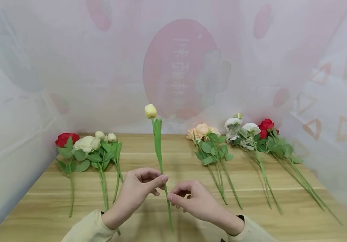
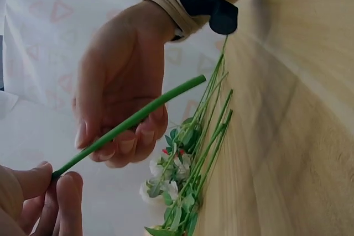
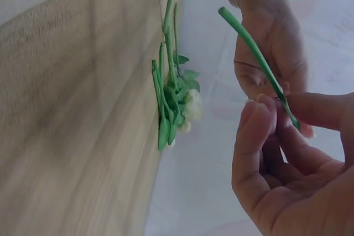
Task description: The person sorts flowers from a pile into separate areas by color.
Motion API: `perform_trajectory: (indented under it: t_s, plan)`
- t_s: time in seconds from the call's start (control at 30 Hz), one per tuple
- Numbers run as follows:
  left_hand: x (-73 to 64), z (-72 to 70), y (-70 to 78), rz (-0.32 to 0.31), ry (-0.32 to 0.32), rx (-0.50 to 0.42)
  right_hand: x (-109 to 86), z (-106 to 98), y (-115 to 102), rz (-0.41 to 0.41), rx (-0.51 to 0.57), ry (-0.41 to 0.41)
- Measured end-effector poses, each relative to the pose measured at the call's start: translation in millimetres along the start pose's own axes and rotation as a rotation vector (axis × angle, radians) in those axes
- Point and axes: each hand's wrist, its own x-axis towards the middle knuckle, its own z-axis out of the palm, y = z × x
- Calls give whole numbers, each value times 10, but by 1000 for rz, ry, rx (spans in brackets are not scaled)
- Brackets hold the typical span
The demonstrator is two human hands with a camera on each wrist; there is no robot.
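A pale yellow tulip [image 1: 150, 111] stands nearly upright in the middle of the head view, its long leaf along the green stem. My left hand [image 1: 143, 188] pinches the stem between thumb and fingers at about its lower half. Just below, my right hand [image 1: 196, 201] pinches the same stem with its thumb and fingertips. In the left wrist view the bare stem end [image 2: 166, 98] slants past my right hand [image 2: 124, 81]. In the right wrist view the stem [image 3: 251, 45] runs up from my right fingertips, with my left hand [image 3: 271, 42] behind it.
On the wooden table [image 1: 161, 215], a red rose [image 1: 67, 139], a cream flower [image 1: 86, 144] and white buds [image 1: 111, 137] lie at left. Peach flowers [image 1: 203, 130], white flowers [image 1: 251, 128] and red roses [image 1: 267, 126] lie at right. A printed sheet [image 1: 116, 67] hangs behind.
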Motion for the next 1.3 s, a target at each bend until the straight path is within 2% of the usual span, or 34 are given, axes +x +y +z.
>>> perform_trajectory:
  t_s: [0.1, 0.23, 0.4, 0.53, 0.63, 0.77, 0.93, 1.13, 1.3]
  plan:
    - [-1, 9, 1, 4, 15, 19, 25, 39, 13, -16, 9, 15]
    - [-12, -2, 0, 33, 4, 42, 54, 95, 14, -37, -12, 48]
    - [21, -84, 41, 73, 16, 111, 121, 102, -29, -23, -32, 124]
    - [68, -136, 73, 33, 34, 119, 244, 37, 40, 4, -54, 192]
    - [93, -134, 64, -10, 13, 81, 375, -36, 186, 49, -76, 240]
    - [107, -135, 31, -28, -12, 68, 549, -163, 354, 151, -90, 281]
    - [132, -130, -7, -64, -40, 75, 721, -348, 453, 268, -210, 320]
    - [136, -128, -32, -86, -59, 91, 868, -484, 524, 344, -307, 275]
    - [140, -133, -56, -91, -80, 118, 902, -511, 591, 388, -281, 214]
